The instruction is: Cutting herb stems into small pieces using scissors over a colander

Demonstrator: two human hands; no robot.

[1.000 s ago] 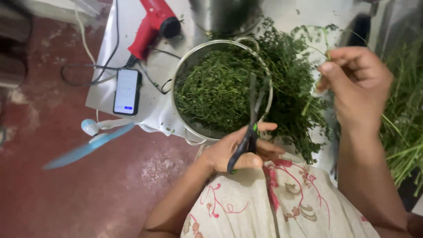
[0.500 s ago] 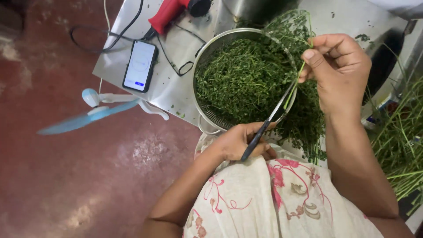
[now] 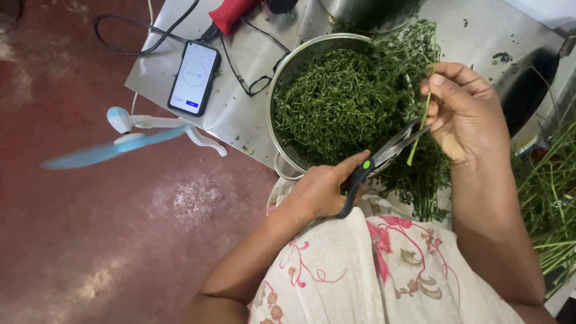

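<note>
Through the head camera we are looking down at our own two hands. Our left hand (image 3: pixel 321 192) is sitting at about six o'clock in the picture, its fingers wrapped tight around the black handles of a pair of scissors (image 3: pixel 384 162). The blades are pointing toward two o'clock, parted only a little, with their tips lying right against a thin green stem (image 3: pixel 420 135). Our right hand (image 3: pixel 471 114), at about three o'clock, is pinching the top of that stem between thumb and fingertips, so the stem is hanging down toward six o'clock and crossing the blade tips.

Just beyond both hands, toward twelve o'clock, a round metal colander (image 3: pixel 288 78) is holding a heap of cut green herbs (image 3: pixel 336 108), and more leafy sprigs are spilling over its rim beneath the right hand. The colander is resting on a steel tabletop (image 3: pixel 237 117). At ten o'clock a black phone (image 3: pixel 193 78) is lying face up with its screen lit, and near it a small blue-bladed fan (image 3: pixel 129 141) is spinning, its blades blurred. At four o'clock a bundle of long green stalks (image 3: pixel 552 204) is lying beside our right arm.
</note>
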